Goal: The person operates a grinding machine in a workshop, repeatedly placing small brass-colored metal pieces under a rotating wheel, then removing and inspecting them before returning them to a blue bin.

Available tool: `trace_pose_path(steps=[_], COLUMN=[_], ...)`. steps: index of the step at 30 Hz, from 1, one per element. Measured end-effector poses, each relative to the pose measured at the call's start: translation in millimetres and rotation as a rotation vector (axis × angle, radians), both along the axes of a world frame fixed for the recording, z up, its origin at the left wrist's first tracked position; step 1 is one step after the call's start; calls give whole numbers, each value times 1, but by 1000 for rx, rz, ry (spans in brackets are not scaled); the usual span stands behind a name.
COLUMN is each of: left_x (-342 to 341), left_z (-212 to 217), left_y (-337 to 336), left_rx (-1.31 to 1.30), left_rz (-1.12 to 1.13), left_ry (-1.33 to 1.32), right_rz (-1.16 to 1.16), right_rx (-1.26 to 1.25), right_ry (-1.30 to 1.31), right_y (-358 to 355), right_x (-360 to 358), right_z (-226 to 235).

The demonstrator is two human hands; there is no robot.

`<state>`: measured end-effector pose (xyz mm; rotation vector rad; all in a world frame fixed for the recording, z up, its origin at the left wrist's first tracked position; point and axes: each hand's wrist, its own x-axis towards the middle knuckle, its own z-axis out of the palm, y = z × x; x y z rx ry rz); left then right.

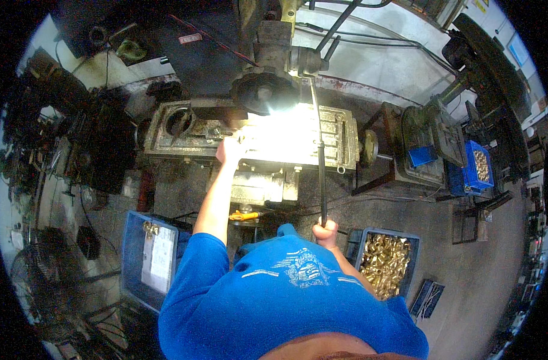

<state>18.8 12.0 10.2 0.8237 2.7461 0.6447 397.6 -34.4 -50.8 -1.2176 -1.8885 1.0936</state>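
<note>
Looking straight down from our head, we see our blue shirt filling the bottom of the view.

Our right hand sits close to our chest, its fingers curled shut into a fist around the lower end of a long dark lever handle. The lever rises away from us to the head of a drill press.

Just right of that hand, a blue bin on the floor holds a heap of small brass parts. To our left, another blue crate carries a white sheet of paper, with a few brass pieces at its top edge.

Our left arm stretches forward, bare below the sleeve. Our left hand rests on the metal machine table beneath the spindle. A lamp glare washes out the spot just beside the hand, so we cannot tell whether those fingers are apart or closed, or what they touch.

Farther off to the right stands a second machine with a blue tray holding more brass parts. The floor is grey concrete, stained and dusty. Dark clutter and a fan line the left side.
</note>
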Motion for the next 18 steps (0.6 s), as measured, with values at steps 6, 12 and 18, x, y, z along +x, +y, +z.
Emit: trace_pose_path(steps=[6,12,18], left_x=[0,-1,-6], left_z=[2,0,-5], left_y=[-1,3,0], left_rx=[1,-23,13], left_rz=[-10,-15,-41], left_ry=[-14,0,-20], right_rz=[39,13,59], right_rx=[106,91,-267], right_ry=[5,-48,199], right_y=[6,20,-20], right_x=[-2,-6,10], right_z=[-13,-39,48])
